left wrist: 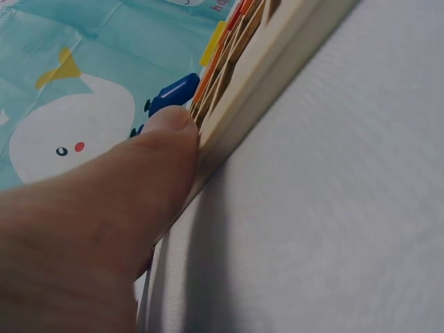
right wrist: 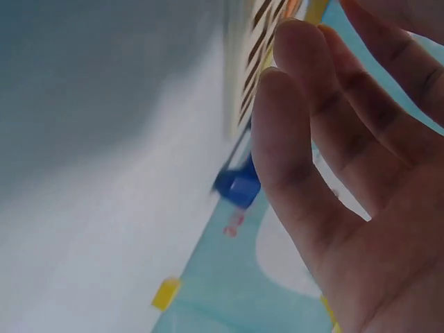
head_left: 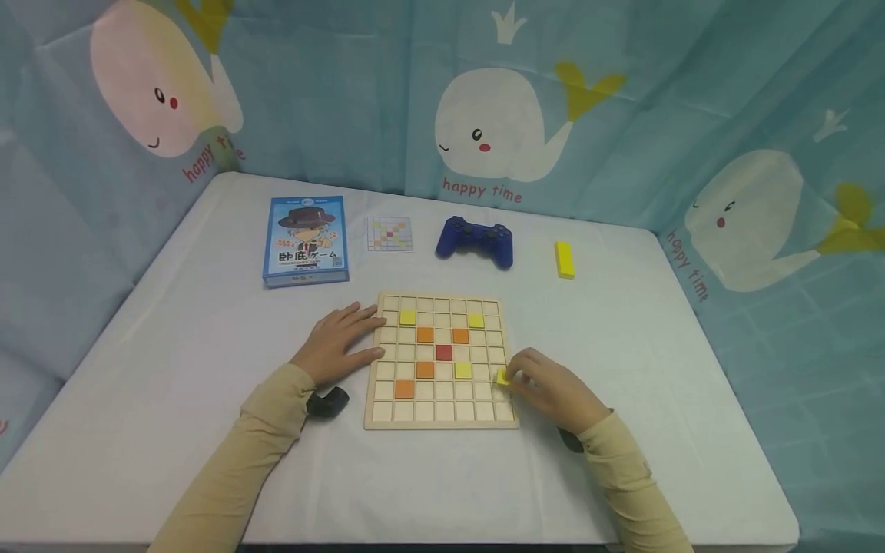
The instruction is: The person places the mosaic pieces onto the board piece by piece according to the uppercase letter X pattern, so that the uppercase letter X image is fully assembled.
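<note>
A wooden grid board (head_left: 443,412) lies flat on the table. A red tile (head_left: 444,352) sits near its middle, with several orange tiles (head_left: 425,335) and yellow tiles (head_left: 462,370) placed diagonally around it. My left hand (head_left: 339,342) rests at the board's left side, fingers extended, fingertips on the edge; in the left wrist view the thumb (left wrist: 163,159) touches the board's side. At the right edge, my right hand (head_left: 553,388) pinches a yellow square tile (head_left: 502,377) between thumb and fingertips, over the rightmost column. Those fingers partly hide the tile.
Behind the board stand a blue game box (head_left: 306,242), a small pattern card (head_left: 389,234) and a blue game controller (head_left: 475,242). A yellow bar-shaped block (head_left: 565,259) lies at the back right. Whale-printed curtains (head_left: 387,92) surround the white table (head_left: 622,307).
</note>
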`<state>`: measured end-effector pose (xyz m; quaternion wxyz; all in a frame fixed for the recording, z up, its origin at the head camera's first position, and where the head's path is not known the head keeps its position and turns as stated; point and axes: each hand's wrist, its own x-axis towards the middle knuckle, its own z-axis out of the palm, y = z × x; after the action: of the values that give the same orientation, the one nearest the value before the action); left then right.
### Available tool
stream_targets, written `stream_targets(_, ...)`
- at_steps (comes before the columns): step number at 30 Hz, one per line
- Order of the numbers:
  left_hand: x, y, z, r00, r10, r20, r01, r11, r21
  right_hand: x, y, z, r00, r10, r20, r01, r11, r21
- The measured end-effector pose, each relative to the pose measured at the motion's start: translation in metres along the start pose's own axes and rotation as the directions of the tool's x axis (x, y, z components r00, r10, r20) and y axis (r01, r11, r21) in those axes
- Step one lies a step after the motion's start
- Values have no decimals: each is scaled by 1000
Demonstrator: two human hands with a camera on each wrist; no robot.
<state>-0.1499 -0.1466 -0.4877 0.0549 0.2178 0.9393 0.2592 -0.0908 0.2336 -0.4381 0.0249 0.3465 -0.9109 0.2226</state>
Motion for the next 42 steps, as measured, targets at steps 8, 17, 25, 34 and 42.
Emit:
stream_targets(8,2,-2,1,1000,13,-19,-12,1000,11,9,-12,12,995,-27,97,31,999,-31)
stream_targets(17,2,-2,0,1000,2,-2,-2,1000,6,16,-19,16,992,-60,112,66,996,-57)
stream_targets(25,2,-2,0,1000,7,-5,-7,1000,3,17,-22,16,992,-39,122,50,995,-84)
stream_targets(34,2,-3,0,1000,10,-2,-10,1000,8,18,-25,14,993,-12,121,20,998,-66)
stream_targets(42,0,-1,-3,1000,18,-18,-18,1000,0,19,-25,13,992,-8,124,13,999,-41)
